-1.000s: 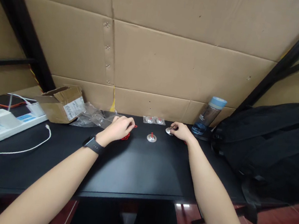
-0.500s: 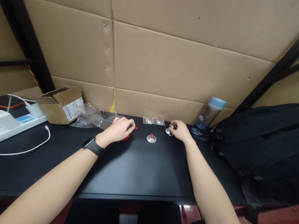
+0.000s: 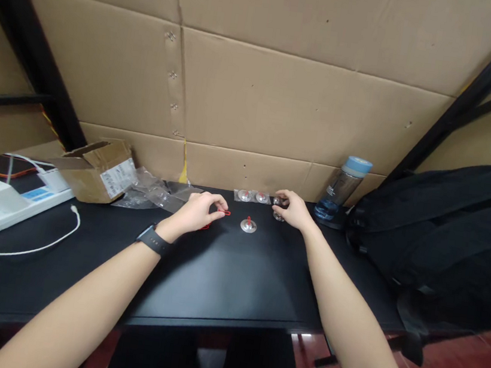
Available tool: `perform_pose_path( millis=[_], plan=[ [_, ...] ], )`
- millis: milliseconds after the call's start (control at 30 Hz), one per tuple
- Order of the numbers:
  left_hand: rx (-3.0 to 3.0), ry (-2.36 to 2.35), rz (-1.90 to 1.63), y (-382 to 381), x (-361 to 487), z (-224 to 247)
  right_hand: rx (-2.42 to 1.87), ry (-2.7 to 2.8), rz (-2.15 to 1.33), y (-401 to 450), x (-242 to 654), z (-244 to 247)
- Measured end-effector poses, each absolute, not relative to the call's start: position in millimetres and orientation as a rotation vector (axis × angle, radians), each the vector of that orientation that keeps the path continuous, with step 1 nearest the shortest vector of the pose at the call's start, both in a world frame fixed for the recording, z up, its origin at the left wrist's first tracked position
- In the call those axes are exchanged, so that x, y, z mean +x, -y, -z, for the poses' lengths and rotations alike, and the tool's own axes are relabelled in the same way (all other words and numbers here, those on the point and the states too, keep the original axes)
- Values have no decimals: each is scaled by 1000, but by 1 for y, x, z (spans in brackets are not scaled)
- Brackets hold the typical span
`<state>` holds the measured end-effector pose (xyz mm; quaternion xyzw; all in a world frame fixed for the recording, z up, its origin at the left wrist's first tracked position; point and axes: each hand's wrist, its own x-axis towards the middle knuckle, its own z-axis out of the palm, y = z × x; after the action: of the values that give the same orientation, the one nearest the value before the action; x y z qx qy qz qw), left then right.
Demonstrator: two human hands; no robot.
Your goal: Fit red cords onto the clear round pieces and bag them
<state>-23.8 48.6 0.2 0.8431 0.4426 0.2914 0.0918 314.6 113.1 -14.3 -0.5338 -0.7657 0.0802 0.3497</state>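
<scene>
Cardboard backs the black table in the head view. Left of the centre disc, the left hand pinches a red cord. Pinch lightly, loop exposed. Right of the disc, the right hand curls at metal discs; grip cannot be told. Handle by rims. Both wrists angle inward.

The lone view looks from the wearer's head, forward and down over both forearms, the tabletop fairly near.
</scene>
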Motion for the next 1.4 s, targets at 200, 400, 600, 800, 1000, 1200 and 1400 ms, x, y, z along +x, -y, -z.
perform_pose_path(
  millis=[200, 400, 600, 800, 1000, 1200, 1400],
  plan=[
    [2429, -1318, -1009, -40, -12, -5, -889, 1884, -745, -74, 243, 2],
    [2359, -1338, -1156, -32, -2, -8, -752, 1855, -780, -50, 210, 2],
    [2430, -1368, -1140, -29, 3, -5, -711, 1859, -757, -43, 204, 1],
    [2492, -1436, -1182, -25, 6, -4, -769, 1865, -685, -38, 202, -2],
    [2558, -1500, -1159, -24, 6, -4, -763, 1834, -716, -36, 197, 0],
    [2635, -1549, -1144, -23, 5, -4, -780, 1763, -780, -38, 195, 6],
    [2605, -1478, -1226, -24, 5, -3, -780, 1678, -888, -40, 194, 7]
  ],
)
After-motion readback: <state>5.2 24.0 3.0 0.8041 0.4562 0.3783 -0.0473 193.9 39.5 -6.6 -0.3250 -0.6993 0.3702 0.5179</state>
